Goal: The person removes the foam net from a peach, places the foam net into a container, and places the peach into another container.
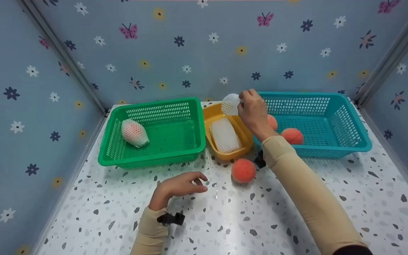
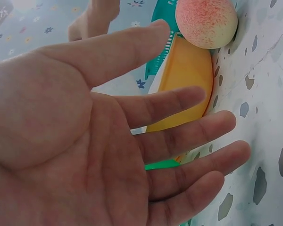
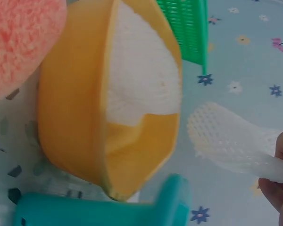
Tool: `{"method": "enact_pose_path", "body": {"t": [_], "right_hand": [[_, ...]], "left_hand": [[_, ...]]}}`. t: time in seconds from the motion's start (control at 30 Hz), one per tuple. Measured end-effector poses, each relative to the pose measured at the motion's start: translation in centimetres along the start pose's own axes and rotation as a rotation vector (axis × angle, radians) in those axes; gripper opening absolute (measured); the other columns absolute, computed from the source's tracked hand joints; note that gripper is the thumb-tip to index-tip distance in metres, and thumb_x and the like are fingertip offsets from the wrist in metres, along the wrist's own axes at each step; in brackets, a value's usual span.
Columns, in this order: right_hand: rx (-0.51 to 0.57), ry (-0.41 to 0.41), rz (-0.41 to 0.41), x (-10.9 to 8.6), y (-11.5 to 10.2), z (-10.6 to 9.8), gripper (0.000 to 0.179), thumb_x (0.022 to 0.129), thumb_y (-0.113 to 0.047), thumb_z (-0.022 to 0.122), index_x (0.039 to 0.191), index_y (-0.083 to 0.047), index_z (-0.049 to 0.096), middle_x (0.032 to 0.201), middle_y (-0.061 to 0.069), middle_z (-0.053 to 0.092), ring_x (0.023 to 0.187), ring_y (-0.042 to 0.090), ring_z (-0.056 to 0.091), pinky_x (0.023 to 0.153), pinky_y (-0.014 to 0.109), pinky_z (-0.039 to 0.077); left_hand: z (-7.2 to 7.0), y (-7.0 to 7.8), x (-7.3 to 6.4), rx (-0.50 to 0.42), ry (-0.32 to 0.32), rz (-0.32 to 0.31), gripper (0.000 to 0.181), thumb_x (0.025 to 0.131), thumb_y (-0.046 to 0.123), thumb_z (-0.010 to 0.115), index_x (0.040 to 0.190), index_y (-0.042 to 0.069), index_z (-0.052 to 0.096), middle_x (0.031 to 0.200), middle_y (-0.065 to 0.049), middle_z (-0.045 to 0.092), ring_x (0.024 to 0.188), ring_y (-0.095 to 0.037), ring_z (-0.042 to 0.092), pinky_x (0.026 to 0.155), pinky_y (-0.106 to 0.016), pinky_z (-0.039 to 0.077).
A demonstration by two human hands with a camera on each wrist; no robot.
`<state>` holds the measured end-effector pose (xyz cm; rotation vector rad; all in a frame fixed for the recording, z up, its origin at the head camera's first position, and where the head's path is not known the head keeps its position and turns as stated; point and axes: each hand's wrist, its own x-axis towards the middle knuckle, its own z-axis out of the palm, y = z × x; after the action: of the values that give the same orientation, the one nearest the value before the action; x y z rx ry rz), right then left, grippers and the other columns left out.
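My right hand [image 1: 254, 109] pinches a white foam net sleeve [image 1: 230, 104] by one end, above the back of the yellow basket [image 1: 220, 154]. More white foam nets [image 1: 224, 135] lie in that basket. In the right wrist view the pinched foam net [image 3: 226, 139] hangs out to the side of the fingers. A peach [image 1: 243, 170] sits on the table just in front of the yellow basket. Left of it, my left hand [image 1: 182, 184] hovers over the table with fingers spread and nothing in them; its palm shows in the left wrist view.
The green basket [image 1: 151, 158] at left holds one peach in a foam net [image 1: 134, 133]. In the blue basket [image 1: 345, 148] at right lie bare peaches [image 1: 292, 136], partly behind my right arm. Patterned panels [image 1: 204, 49] enclose the speckled table [image 1: 225, 226] at back and sides.
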<state>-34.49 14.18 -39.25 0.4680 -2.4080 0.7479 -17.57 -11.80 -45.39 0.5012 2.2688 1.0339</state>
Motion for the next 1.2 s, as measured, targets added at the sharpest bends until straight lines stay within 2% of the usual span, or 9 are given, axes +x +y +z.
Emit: {"method": "enact_pose_path", "body": {"t": [0.13, 0.37, 0.47, 0.57, 0.7, 0.77, 0.87, 0.97, 1.2], "right_hand": [[0.024, -0.055, 0.084, 0.0, 0.3, 1.5, 0.007, 0.091, -0.001, 0.060, 0.097, 0.001, 0.063, 0.095, 0.015, 0.057, 0.085, 0.029, 0.060, 0.080, 0.037, 0.053], [0.000, -0.196, 0.237, -1.7, 1.2, 3.3, 0.018, 0.094, -0.004, 0.061, 0.112, -0.001, 0.060, 0.107, 0.013, 0.056, 0.092, 0.026, 0.058, 0.088, 0.036, 0.051], [-0.033, -0.261, 0.252, -2.3, 1.6, 3.6, 0.024, 0.093, -0.004, 0.063, 0.116, -0.001, 0.057, 0.109, 0.013, 0.056, 0.093, 0.026, 0.058, 0.088, 0.038, 0.051], [-0.073, -0.365, 0.245, -2.3, 1.4, 3.5, 0.039, 0.092, -0.004, 0.064, 0.128, -0.004, 0.049, 0.124, 0.015, 0.055, 0.102, 0.030, 0.059, 0.091, 0.043, 0.049], [-0.138, -0.529, 0.197, -1.7, 0.8, 3.2, 0.058, 0.092, -0.004, 0.063, 0.144, -0.010, 0.038, 0.145, 0.020, 0.042, 0.116, 0.038, 0.054, 0.094, 0.052, 0.045], [-0.186, -0.603, 0.167, -1.5, 0.5, 3.1, 0.056, 0.092, -0.006, 0.064, 0.143, -0.010, 0.042, 0.142, 0.021, 0.043, 0.113, 0.038, 0.056, 0.093, 0.051, 0.046], [-0.254, -0.672, 0.127, -1.2, 0.1, 3.1, 0.040, 0.091, -0.010, 0.067, 0.129, -0.005, 0.055, 0.122, 0.019, 0.054, 0.095, 0.034, 0.058, 0.087, 0.047, 0.051], [-0.314, -0.713, 0.114, -1.2, -0.1, 3.4, 0.031, 0.090, -0.012, 0.069, 0.117, -0.002, 0.060, 0.105, 0.015, 0.055, 0.084, 0.030, 0.054, 0.084, 0.043, 0.052], [-0.342, -0.761, 0.101, -1.8, 0.1, 4.3, 0.026, 0.091, -0.014, 0.067, 0.114, -0.004, 0.060, 0.098, 0.013, 0.059, 0.084, 0.030, 0.052, 0.084, 0.042, 0.050]], "left_hand": [[0.1, 0.0, -0.1, 0.003, 0.003, -0.002, 0.042, 0.095, 0.034, 0.063, 0.125, 0.005, 0.058, 0.111, -0.006, 0.061, 0.098, -0.022, 0.057, 0.083, -0.043, 0.047], [0.4, -0.3, 0.0, 0.020, -0.005, -0.014, 0.040, 0.096, 0.033, 0.062, 0.125, 0.006, 0.059, 0.110, -0.005, 0.061, 0.095, -0.020, 0.058, 0.082, -0.042, 0.047], [0.7, -0.4, 0.1, 0.024, -0.013, -0.007, 0.039, 0.096, 0.033, 0.061, 0.124, 0.005, 0.059, 0.110, -0.005, 0.062, 0.096, -0.022, 0.058, 0.082, -0.042, 0.047], [0.7, -0.4, 0.2, 0.018, -0.014, -0.008, 0.040, 0.096, 0.034, 0.061, 0.124, 0.005, 0.059, 0.111, -0.006, 0.062, 0.098, -0.023, 0.058, 0.083, -0.043, 0.047], [0.5, -0.4, 0.4, 0.015, -0.008, -0.012, 0.040, 0.096, 0.035, 0.061, 0.124, 0.006, 0.059, 0.111, -0.006, 0.061, 0.097, -0.021, 0.058, 0.083, -0.042, 0.047], [0.4, -0.3, 0.4, 0.018, -0.008, -0.015, 0.040, 0.096, 0.035, 0.060, 0.124, 0.006, 0.059, 0.111, -0.006, 0.061, 0.097, -0.021, 0.058, 0.083, -0.042, 0.047], [0.2, -0.2, 0.5, 0.022, -0.009, -0.024, 0.039, 0.097, 0.034, 0.060, 0.124, 0.006, 0.059, 0.111, -0.006, 0.061, 0.096, -0.020, 0.057, 0.082, -0.042, 0.047], [0.2, -0.2, 0.5, 0.020, -0.007, -0.033, 0.039, 0.097, 0.034, 0.060, 0.125, 0.007, 0.059, 0.111, -0.006, 0.061, 0.095, -0.021, 0.057, 0.081, -0.043, 0.047], [0.3, -0.2, 0.4, 0.025, -0.008, -0.044, 0.039, 0.097, 0.035, 0.059, 0.125, 0.008, 0.059, 0.112, -0.006, 0.061, 0.096, -0.020, 0.057, 0.082, -0.043, 0.047]]}}
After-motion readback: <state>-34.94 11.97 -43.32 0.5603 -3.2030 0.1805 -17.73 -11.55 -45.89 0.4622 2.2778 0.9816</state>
